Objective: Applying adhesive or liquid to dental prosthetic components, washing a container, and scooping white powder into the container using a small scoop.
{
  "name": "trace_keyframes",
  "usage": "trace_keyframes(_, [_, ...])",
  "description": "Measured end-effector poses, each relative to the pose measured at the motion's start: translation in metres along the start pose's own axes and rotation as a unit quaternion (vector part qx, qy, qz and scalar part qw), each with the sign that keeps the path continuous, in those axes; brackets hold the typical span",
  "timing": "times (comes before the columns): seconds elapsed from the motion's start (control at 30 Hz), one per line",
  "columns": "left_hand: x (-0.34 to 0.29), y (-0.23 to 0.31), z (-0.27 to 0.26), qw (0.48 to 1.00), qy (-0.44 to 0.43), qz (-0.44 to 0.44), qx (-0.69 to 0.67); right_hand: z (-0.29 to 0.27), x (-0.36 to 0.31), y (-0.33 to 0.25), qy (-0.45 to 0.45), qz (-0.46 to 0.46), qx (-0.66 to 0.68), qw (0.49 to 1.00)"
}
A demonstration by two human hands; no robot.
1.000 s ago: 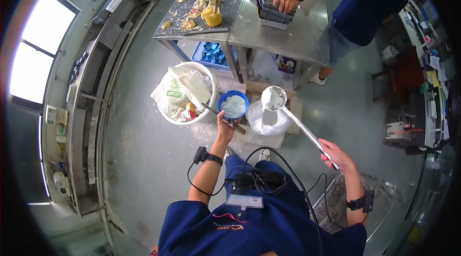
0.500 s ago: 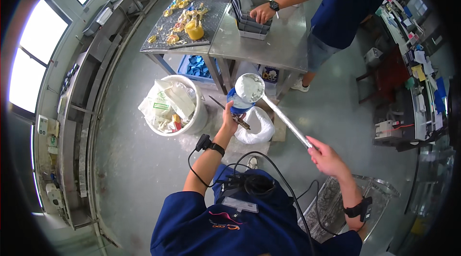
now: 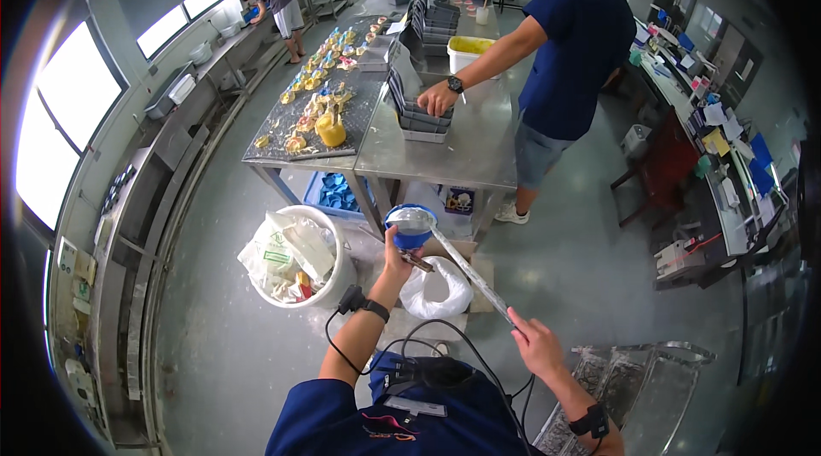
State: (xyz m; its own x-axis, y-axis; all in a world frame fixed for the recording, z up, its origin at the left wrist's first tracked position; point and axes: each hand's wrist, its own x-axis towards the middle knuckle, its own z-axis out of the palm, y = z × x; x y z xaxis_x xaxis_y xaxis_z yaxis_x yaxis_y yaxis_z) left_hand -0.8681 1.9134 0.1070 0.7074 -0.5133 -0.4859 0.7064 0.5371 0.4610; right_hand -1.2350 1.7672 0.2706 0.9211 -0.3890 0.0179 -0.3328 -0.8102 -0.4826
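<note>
My left hand (image 3: 396, 259) is closed around a blue bowl (image 3: 410, 241), with a brown-handled tool (image 3: 416, 261) also held against it; that tool's other end is hidden. My right hand (image 3: 537, 345) grips the end of a long-handled metal ladle (image 3: 473, 272). The ladle's head lies over the bowl's mouth, tipped, and whitish powder shows there. How much powder is in the bowl I cannot tell. Just below the bowl stands an open white bag (image 3: 457, 295) on the floor.
A white bin (image 3: 345, 272) full of waste stands left. Ahead is a metal table (image 3: 445, 164) with grey trays (image 3: 425, 135), a yellow cup (image 3: 329, 131) and several coloured pieces. A co-worker (image 3: 569, 54) reaches over the trays. A powdery metal cart (image 3: 637, 388) is at lower right.
The ladle, heaped with white powder before, has come down onto the blue bowl and tipped over it. My right hand has moved left and down, and the view has lifted.
</note>
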Motion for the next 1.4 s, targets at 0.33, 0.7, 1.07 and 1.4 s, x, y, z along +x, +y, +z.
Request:
trace_keyframes(0.33, [-0.014, 0.018, 0.026, 0.998, -0.046, 0.021, 0.021, -0.005, -0.002, -0.007, 0.027, -0.004, 0.035, 0.999])
trace_keyframes(0.7, [-0.016, 0.016, 0.001, 0.997, -0.068, 0.031, 0.032, -0.011, -0.002, -0.011, 0.035, 0.008, 0.117, 0.992])
trace_keyframes(1.07, [-0.01, 0.001, -0.009, 0.998, -0.047, 0.024, 0.018, -0.013, -0.013, -0.022, -0.022, 0.06, 0.201, 0.978])
trace_keyframes(1.4, [-0.008, -0.008, -0.004, 0.997, -0.075, 0.021, 0.022, -0.004, -0.015, -0.002, -0.045, 0.15, 0.349, 0.924])
